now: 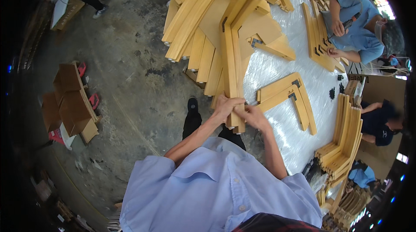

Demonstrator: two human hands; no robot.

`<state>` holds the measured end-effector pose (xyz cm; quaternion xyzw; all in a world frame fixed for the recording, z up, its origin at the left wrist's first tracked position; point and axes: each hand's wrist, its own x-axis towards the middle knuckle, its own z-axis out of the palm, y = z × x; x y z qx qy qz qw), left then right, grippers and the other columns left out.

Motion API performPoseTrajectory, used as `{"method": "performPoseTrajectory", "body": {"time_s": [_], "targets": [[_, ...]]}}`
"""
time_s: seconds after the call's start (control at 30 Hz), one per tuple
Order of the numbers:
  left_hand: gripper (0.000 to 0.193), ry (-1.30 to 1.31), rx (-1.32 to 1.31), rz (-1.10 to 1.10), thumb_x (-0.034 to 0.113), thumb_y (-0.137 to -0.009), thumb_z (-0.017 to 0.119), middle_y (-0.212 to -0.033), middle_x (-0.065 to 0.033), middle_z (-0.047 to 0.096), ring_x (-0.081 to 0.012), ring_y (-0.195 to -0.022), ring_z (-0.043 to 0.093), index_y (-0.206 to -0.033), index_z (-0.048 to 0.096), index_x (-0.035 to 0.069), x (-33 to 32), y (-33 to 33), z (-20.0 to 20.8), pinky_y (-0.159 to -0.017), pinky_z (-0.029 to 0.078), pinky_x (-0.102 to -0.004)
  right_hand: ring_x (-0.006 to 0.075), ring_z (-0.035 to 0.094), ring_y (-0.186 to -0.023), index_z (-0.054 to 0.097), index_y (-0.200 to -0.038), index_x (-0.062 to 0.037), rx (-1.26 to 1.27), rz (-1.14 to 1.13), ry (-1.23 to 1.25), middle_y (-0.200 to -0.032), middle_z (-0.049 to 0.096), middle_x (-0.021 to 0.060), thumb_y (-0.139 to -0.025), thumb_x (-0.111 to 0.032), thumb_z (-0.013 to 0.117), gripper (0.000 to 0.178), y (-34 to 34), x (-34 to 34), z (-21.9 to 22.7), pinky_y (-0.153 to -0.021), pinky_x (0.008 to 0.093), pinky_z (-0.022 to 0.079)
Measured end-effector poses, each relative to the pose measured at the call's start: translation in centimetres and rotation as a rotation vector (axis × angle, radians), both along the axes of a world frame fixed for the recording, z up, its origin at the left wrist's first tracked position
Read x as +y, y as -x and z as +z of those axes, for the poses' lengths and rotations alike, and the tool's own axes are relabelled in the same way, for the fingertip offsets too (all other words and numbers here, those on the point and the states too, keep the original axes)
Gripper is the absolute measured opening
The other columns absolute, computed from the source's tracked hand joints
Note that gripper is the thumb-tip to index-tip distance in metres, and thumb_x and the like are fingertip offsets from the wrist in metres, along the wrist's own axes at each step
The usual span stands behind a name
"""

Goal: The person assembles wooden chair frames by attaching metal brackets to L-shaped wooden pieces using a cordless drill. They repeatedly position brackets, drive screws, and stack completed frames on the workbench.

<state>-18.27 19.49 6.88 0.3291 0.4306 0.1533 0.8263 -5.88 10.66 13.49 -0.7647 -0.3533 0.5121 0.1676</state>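
In front of my body, two angled wooden leg frames stand side by side, with a dark corner bracket at their bend. My left hand is closed around their lower ends from the left. My right hand grips the same ends from the right; some of its fingers are hidden behind the wood. Right of them, two more L-shaped wooden frames with black corner brackets lie nested on the plastic-covered table. Beyond my hands, a brown cardboard sheet lies among other frames.
A stack of wooden frames overhangs the table's left edge. Across the table, a co-worker in blue holds a power tool over several frames. More frames are piled at right. Open cardboard boxes sit on the floor at left.
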Motion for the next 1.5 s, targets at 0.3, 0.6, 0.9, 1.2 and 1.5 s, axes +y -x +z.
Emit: {"method": "performPoseTrajectory", "body": {"time_s": [0.3,0.6,0.9,1.2,1.5], "targets": [[0.048,-0.182,0.133,-0.086,0.015,-0.062,0.078,-0.088,-0.0121,0.068,-0.0221,-0.080,0.066,-0.102,0.057,0.000,3.6,3.2,2.3,-0.073,0.052,-0.0327,0.0224,0.064,-0.089,0.044,-0.124,0.0044,-0.092,-0.446,-0.258,-0.106,0.062,0.0180,-0.081,-0.038,0.073,0.067,-2.8,15.7,-3.7,-0.070,0.0322,0.054],[0.053,-0.600,0.509,-0.242,0.013,-0.067,0.070,-0.092,-0.0316,0.064,-0.0436,-0.092,0.064,-0.107,0.044,-0.010,11.3,5.0,3.1,-0.081,0.052,-0.0445,0.0255,0.065,-0.089,0.039,-0.126,0.0035,0.425,-0.656,-0.671,-0.106,0.060,0.0170,-0.078,-0.008,0.066,0.057,2.2,23.6,-6.5,-0.073,0.0373,0.056],[0.043,-0.788,0.674,-0.396,0.006,-0.070,0.067,-0.091,-0.0329,0.062,-0.0456,-0.090,0.064,-0.102,0.044,-0.010,18.3,4.7,5.0,-0.082,0.052,-0.0454,0.0249,0.065,-0.075,0.059,-0.101,-0.0005,0.771,-0.783,-0.474,-0.088,0.066,0.0144,-0.086,-0.027,0.055,0.031,0.9,29.8,-10.2,-0.069,0.0383,0.055],[0.075,-0.983,0.748,-0.357,0.029,-0.077,0.074,-0.125,-0.0275,0.049,-0.0406,-0.119,0.048,-0.130,0.037,-0.008,21.4,5.5,6.9,-0.100,0.042,-0.0453,0.0252,0.061,-0.088,0.055,-0.113,0.0026,0.308,-0.765,-0.458,-0.095,0.060,0.0128,-0.078,-0.016,0.061,0.040,-0.2,34.3,-8.9,-0.078,0.0337,0.052],[0.088,-0.955,0.836,-0.199,0.042,-0.080,0.071,-0.137,-0.0272,0.042,-0.0431,-0.126,0.042,-0.141,0.030,-0.006,29.6,7.4,0.0,-0.104,0.038,-0.0460,0.0246,0.061,-0.086,0.050,-0.125,0.0128,-0.145,-0.649,-0.543,-0.094,0.062,0.0145,-0.082,-0.029,0.065,0.062,-2.8,35.4,-9.1,-0.080,0.0349,0.050]]}}
